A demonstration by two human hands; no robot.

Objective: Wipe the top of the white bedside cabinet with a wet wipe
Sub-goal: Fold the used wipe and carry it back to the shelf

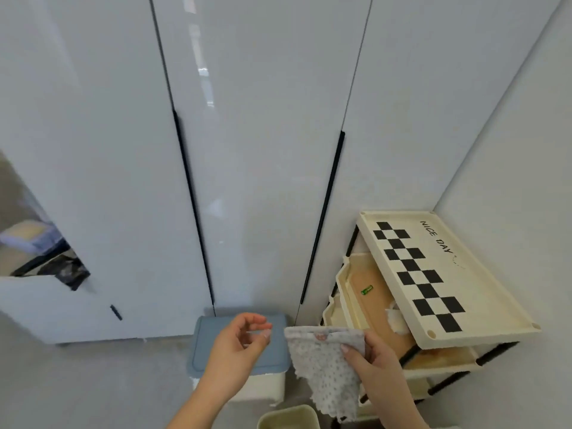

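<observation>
The cream bedside cabinet stands at the right against the wall, its top printed with black checks and "NICE DAY". One of its drawers is pulled out. My right hand pinches a dotted grey-white wet wipe that hangs down in front of the cabinet's left side, below its top. My left hand hovers just left of the wipe with curled, parted fingers, holding nothing.
A white bin with a grey-blue lid sits on the floor under my left hand. A small cream container is at the bottom edge. Glossy white wardrobe doors fill the background. A green item lies in the open drawer.
</observation>
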